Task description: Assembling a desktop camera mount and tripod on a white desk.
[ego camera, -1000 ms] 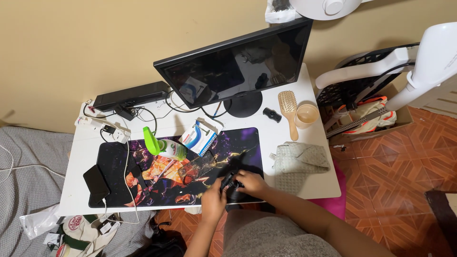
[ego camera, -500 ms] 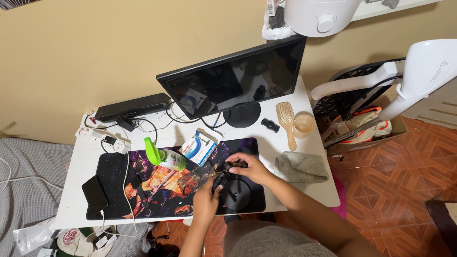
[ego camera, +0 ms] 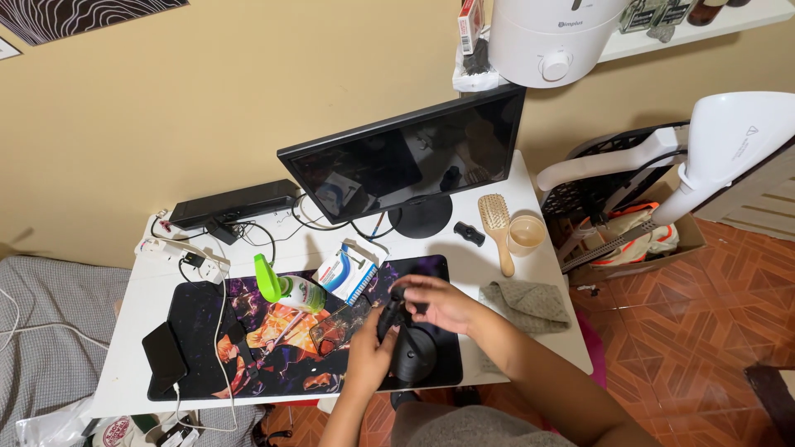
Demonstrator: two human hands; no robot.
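Observation:
Both my hands are over the right part of a dark printed desk mat (ego camera: pixel 248 348) on a white desk (ego camera: pixel 145 285). My left hand (ego camera: pixel 368 360) grips a black headset (ego camera: pixel 410 352) by its lower band. My right hand (ego camera: pixel 439 302) holds the headset's upper end near a black ear cup. A green spray bottle (ego camera: pixel 286 290) lies on the mat left of my hands, next to a white and blue box (ego camera: pixel 346 271).
A black monitor (ego camera: pixel 414 161) stands at the back of the desk. A wooden hairbrush (ego camera: pixel 497 219), a small cup (ego camera: pixel 527 234) and a grey cloth (ego camera: pixel 530 302) are at the right. A black phone (ego camera: pixel 164 356) lies at the mat's left. A white vacuum (ego camera: pixel 704 165) stands right of the desk.
My hands have lifted the headset and shifted it slightly up the mat; my right hand moved onto its top. The camera view moved closer and higher.

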